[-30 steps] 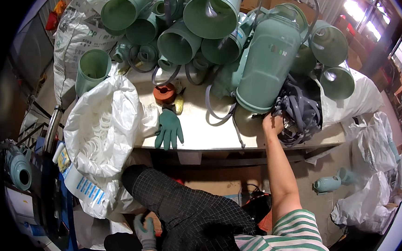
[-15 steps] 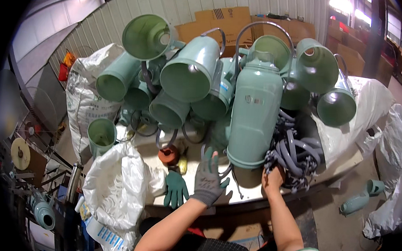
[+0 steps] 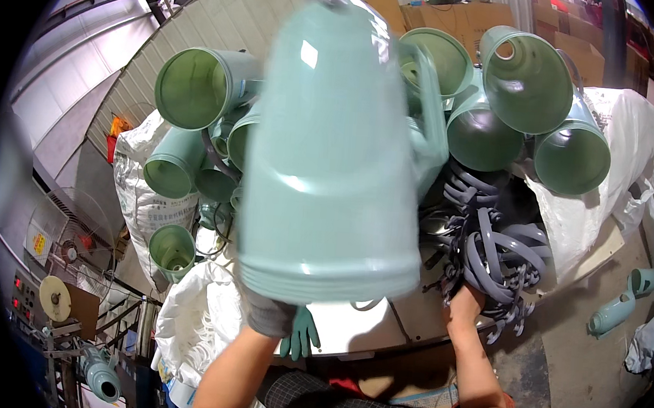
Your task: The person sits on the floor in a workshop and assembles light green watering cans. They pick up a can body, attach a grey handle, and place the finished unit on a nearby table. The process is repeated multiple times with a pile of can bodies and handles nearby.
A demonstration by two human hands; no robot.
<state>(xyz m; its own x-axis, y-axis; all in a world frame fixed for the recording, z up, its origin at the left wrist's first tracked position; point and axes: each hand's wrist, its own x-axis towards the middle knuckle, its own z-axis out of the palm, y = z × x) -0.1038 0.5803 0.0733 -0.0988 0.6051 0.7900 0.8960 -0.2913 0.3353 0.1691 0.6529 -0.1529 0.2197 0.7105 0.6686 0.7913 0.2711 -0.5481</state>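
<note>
A large pale-green thermos jug shell (image 3: 332, 182), blurred by motion, is held up close in the middle of the view. It has a side grip and a grey piece at its top. My left hand (image 3: 270, 315), in a grey work glove, is behind its base; the shell hides the fingers. My bare right hand (image 3: 464, 306) reaches into a tangled heap of grey plastic carrying handles (image 3: 490, 257), its fingers hidden among them. A dark green glove (image 3: 301, 333) lies on the white tabletop (image 3: 360, 331) below the shell.
Several green shells (image 3: 529, 82) lie stacked at the back, open ends toward me. A white sack (image 3: 206, 309) of white pieces stands at the left front. Cardboard boxes (image 3: 461, 22) are behind the table. More shells (image 3: 614, 311) lie on the floor at right.
The jug shell that stood upright right of centre is gone from its place; a shell now hangs raised close to me, with my left hand behind it. My right hand stays at the grey handles.
</note>
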